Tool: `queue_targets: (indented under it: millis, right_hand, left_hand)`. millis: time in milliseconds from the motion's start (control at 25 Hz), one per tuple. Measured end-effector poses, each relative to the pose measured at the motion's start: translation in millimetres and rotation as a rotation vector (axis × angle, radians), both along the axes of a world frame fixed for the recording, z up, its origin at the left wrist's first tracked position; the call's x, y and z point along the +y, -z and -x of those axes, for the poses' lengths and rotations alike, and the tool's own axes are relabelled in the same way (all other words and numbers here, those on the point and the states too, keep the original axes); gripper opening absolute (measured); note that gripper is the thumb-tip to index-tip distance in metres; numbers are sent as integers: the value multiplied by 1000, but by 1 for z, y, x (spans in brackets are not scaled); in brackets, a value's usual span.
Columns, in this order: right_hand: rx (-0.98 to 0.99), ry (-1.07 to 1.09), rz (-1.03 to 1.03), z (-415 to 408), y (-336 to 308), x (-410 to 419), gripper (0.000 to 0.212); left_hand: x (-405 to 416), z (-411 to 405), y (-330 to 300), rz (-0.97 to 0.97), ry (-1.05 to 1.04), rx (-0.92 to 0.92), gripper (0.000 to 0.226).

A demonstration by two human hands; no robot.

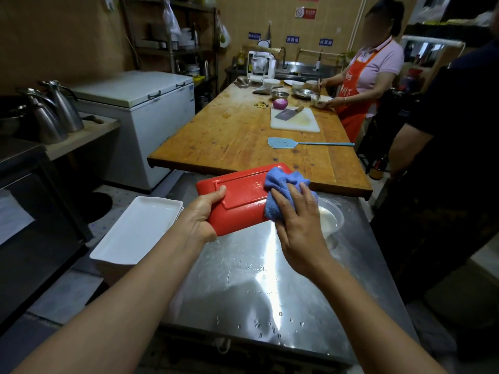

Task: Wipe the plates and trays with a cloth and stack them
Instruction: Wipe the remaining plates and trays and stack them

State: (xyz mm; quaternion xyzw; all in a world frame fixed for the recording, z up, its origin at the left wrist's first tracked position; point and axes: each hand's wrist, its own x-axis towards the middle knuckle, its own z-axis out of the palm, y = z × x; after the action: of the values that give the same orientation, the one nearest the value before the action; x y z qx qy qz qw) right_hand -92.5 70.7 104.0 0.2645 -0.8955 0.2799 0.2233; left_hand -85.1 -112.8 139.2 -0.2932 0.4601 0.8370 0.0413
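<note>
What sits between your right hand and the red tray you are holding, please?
In the head view, a blue cloth lies between the right hand and the red tray; the hand presses it onto the tray's underside.

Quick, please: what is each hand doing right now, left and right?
Left hand: grips the near-left end of the red tray, thumb on top.
Right hand: fingers straight, pressing the blue cloth onto the tray.

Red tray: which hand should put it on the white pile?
Probably the left hand. It already grips the red rectangular plastic tray, nearest the stacked white rectangular trays. The right hand presses the blue cloth.
</note>
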Motion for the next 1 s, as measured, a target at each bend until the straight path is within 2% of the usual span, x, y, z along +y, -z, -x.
queue_targets:
  millis: [160,320,520,640,840,1000]
  right_hand:
    - [-8,-79,21,-14,9,-31,51]
    - [-91,-175,28,-21,11,-52,50]
    - [-172,-133,-55,2,-6,-62,55]
    - [-208,-57,-91,19,-7,-55,48]
    - [-463,-19,149,30,-4,-36,47]
    - [-533,68,325,26,6,-31,42]
  left_hand:
    - [10,-1,-2,-140,33,48,34]
    - [9,-9,7,-86,-2,130,40]
    - [1,-21,17,-51,-86,235,15]
    - [-12,-27,18,-52,-94,213,21]
    - [-30,-34,23,-29,-131,169,34]
    - [-41,-35,28,-58,-113,149,39]
